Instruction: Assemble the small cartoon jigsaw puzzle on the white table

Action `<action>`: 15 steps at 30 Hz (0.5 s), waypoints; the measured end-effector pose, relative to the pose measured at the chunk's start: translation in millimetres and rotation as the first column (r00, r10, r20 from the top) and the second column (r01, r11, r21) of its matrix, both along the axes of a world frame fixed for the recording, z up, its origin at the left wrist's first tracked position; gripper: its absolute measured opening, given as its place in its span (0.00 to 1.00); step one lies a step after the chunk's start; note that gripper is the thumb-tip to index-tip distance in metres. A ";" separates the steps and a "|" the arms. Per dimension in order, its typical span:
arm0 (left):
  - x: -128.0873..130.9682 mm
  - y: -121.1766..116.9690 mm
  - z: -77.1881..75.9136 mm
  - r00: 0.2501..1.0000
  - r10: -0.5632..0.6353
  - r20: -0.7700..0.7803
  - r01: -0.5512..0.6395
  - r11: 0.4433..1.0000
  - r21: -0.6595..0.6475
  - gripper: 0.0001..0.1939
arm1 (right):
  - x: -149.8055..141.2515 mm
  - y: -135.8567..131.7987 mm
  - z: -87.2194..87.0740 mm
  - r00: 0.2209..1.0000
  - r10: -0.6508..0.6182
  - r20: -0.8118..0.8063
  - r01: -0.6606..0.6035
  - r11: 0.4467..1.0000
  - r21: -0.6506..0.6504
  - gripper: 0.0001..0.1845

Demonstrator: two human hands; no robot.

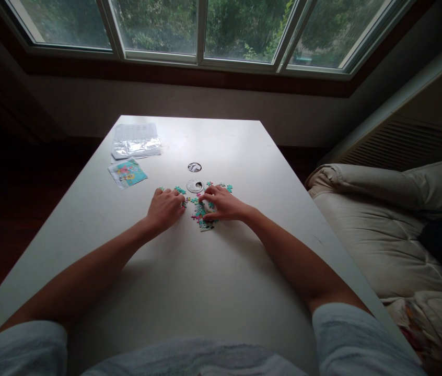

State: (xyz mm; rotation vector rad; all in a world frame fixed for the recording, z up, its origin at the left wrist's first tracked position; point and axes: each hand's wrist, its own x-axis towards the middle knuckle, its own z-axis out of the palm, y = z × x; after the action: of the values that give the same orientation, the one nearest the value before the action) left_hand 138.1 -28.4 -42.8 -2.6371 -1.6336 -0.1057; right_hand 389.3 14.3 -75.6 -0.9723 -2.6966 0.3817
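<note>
White desk filled mid-frame; jigsaw lay lengthwise up-frame, partly under your right hand, fingers parted; left hand farther, curled, hold unclear.

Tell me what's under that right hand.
Colorful jigsaw pieces peek out from under the right hand, lying on the white table. Whatever lies directly beneath the hand is covered, so I can't say.

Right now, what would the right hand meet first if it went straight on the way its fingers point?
The right hand would probably meet the puzzle pieces just ahead of it, then the left hand; whether it clears the pieces is unclear.
</note>
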 end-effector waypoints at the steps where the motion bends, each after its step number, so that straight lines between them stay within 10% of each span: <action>1: 0.4 -0.2 -0.1 1.000 0.003 -0.002 -0.003 1.000 0.003 0.13 | 0.0 0.0 0.1 1.000 0.001 0.000 -0.001 1.000 0.000 0.30; 15: 2.4 -4.0 0.1 0.998 0.024 -0.050 -0.021 0.998 0.065 0.14 | -0.4 0.3 1.2 1.000 0.007 -0.001 -0.007 1.000 0.000 0.30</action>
State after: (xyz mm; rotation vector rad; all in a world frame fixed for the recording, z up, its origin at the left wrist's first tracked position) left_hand 140.5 -32.4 -42.7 -2.5519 -1.6158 -0.0886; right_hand 389.0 14.6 -74.4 -0.9631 -2.6996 0.3832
